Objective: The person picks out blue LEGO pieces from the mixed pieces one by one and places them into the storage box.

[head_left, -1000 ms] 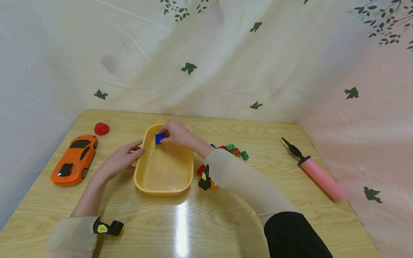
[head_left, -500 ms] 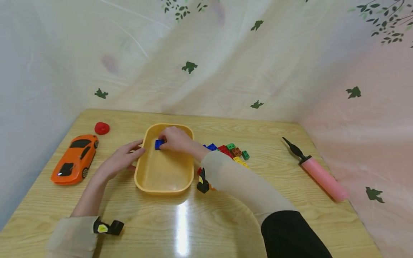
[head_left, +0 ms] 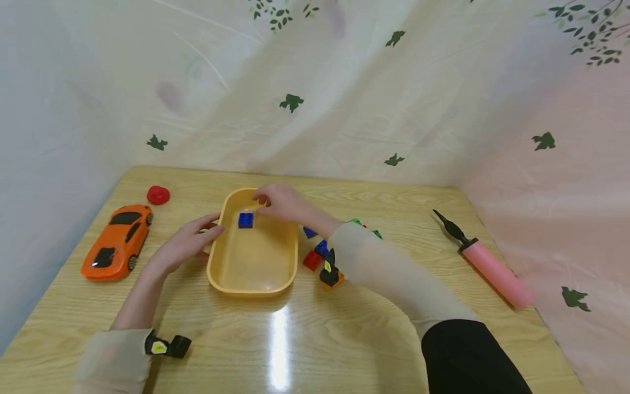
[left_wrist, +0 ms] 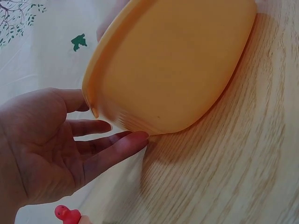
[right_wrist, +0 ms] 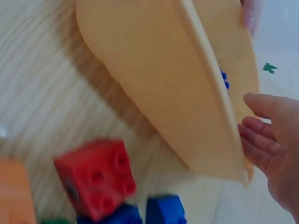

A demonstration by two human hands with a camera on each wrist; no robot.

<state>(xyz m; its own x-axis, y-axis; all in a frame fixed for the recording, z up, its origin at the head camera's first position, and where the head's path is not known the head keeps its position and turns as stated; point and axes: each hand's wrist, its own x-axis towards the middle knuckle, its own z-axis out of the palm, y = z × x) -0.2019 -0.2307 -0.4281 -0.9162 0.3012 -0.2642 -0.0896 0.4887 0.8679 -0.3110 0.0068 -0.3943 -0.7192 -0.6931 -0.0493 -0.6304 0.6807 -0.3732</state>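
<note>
A blue toy brick (head_left: 245,220) lies near the far left inside a yellow plastic tray (head_left: 253,292). Over the tray's far end my right hand (head_left: 285,203) hovers with loosely bent fingers and nothing between them, just right of the brick. In the right wrist view, only a few studs of the blue brick (right_wrist: 224,78) show past the rim, and the right hand (right_wrist: 275,135) has its fingertips right at the tray wall. My left hand (head_left: 184,243) holds the tray's left side, thumb (left_wrist: 77,100) over the rim and fingers against the outer wall.
Right of the tray sit loose bricks, among them a red brick (head_left: 312,260), blue brick (head_left: 322,249) and orange brick (head_left: 333,283); the right sleeve covers others. An orange toy car (head_left: 115,243) and red rubber duck (head_left: 158,195) stand left, a pink hand pump (head_left: 494,273) right.
My right hand lowered the blue brick into the tray and let go of it, then lifted off to the far right. The left hand stays in place on the rim.
</note>
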